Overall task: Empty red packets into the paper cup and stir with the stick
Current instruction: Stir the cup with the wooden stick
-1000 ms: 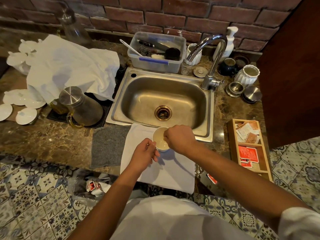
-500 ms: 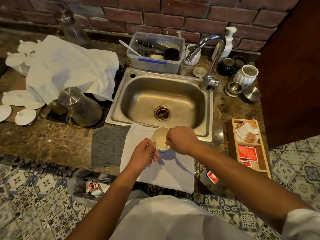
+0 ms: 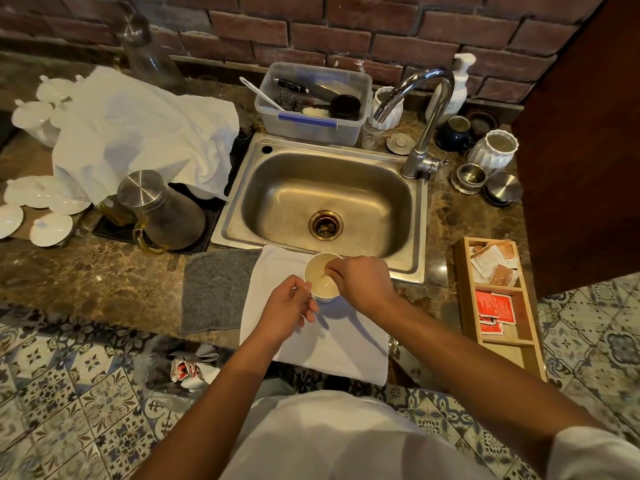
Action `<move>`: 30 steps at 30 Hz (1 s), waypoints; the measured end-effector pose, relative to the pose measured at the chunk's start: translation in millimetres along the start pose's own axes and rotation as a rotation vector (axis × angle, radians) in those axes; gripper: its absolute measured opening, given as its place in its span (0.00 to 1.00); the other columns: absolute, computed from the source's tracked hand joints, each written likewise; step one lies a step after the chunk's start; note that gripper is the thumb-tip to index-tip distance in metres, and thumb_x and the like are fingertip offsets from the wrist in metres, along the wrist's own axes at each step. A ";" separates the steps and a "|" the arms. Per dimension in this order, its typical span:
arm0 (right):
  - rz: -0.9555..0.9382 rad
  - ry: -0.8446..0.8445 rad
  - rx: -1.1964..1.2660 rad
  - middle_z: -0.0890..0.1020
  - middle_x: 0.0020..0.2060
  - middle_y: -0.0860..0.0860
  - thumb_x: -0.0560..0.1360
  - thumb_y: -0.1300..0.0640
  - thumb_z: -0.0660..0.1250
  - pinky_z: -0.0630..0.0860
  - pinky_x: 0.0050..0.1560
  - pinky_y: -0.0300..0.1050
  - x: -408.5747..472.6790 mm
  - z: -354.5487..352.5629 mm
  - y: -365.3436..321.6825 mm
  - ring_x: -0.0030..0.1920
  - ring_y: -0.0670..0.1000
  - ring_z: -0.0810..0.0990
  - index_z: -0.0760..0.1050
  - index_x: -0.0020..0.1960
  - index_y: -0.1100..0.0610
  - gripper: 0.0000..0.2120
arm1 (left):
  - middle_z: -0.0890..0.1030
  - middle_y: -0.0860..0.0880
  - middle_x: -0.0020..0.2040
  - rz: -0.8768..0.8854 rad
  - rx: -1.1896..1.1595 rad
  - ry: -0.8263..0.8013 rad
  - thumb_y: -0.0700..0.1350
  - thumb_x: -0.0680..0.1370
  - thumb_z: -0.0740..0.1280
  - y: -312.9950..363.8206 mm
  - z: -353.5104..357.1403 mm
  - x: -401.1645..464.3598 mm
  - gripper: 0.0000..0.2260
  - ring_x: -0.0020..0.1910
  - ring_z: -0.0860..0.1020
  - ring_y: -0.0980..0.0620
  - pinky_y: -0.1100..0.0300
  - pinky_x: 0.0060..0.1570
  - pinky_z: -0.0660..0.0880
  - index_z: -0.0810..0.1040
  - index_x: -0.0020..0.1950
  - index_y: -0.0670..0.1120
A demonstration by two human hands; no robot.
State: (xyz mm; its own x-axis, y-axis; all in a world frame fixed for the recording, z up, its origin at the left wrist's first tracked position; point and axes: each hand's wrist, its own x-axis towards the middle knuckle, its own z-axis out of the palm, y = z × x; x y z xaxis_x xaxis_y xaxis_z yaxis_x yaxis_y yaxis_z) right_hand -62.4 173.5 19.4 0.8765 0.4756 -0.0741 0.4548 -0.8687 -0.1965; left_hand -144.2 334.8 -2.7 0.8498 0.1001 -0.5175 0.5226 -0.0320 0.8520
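A white paper cup (image 3: 320,271) stands on a white cloth (image 3: 332,344) at the counter's front, just before the sink. My left hand (image 3: 289,308) grips the cup's near-left side. My right hand (image 3: 362,284) hovers over the cup's right rim and pinches a thin pale stick (image 3: 326,276) that dips into the cup. Pale contents show at the cup's bottom. Red packets (image 3: 493,308) lie in the middle section of a wooden tray (image 3: 465,306) to the right.
A steel sink (image 3: 325,202) with a tap (image 3: 427,112) lies behind the cup. A grey mat (image 3: 214,289) and a metal-lidded jug (image 3: 162,211) sit left. White dishes, a big white cloth and a plastic tub stand further back. Torn packets lie in a bag (image 3: 188,370) on the floor.
My right hand has shifted slightly to the right over the cup, uncovering more of the stick and the cup's inside. The left hand keeps its hold.
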 end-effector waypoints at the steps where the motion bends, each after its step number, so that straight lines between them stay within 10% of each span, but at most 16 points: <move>1: -0.016 0.014 -0.028 0.87 0.43 0.50 0.83 0.44 0.59 0.72 0.37 0.44 -1.6 1.2 -0.5 0.42 0.55 0.83 0.83 0.53 0.47 0.15 | 0.83 0.45 0.34 -0.001 0.001 0.000 0.47 0.84 0.61 -0.3 0.0 0.0 0.11 0.31 0.77 0.48 0.51 0.34 0.71 0.72 0.45 0.42; 16: 0.018 -0.133 0.061 0.87 0.52 0.52 0.82 0.45 0.63 0.72 0.43 0.45 -4.9 -8.0 -7.1 0.52 0.57 0.83 0.85 0.59 0.46 0.14 | 0.83 0.46 0.34 0.005 0.023 -0.005 0.47 0.85 0.60 -1.7 0.0 -1.4 0.11 0.31 0.78 0.48 0.50 0.36 0.72 0.72 0.47 0.42; 30: -0.039 0.096 -0.033 0.85 0.37 0.52 0.81 0.46 0.64 0.68 0.33 0.43 -6.8 -3.3 2.4 0.36 0.58 0.83 0.82 0.46 0.53 0.13 | 0.82 0.44 0.34 -0.022 -0.029 0.012 0.47 0.85 0.61 -4.6 -0.9 -5.1 0.11 0.30 0.77 0.48 0.57 0.30 0.70 0.71 0.45 0.43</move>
State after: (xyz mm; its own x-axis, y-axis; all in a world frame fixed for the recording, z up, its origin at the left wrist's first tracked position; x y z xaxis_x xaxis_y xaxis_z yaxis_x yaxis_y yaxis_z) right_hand -66.8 167.8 22.7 0.8684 0.4950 0.0278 0.4924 -0.8546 -0.1649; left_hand -151.1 335.4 -3.9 0.8370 0.1123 -0.5355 0.5390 -0.0007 0.8423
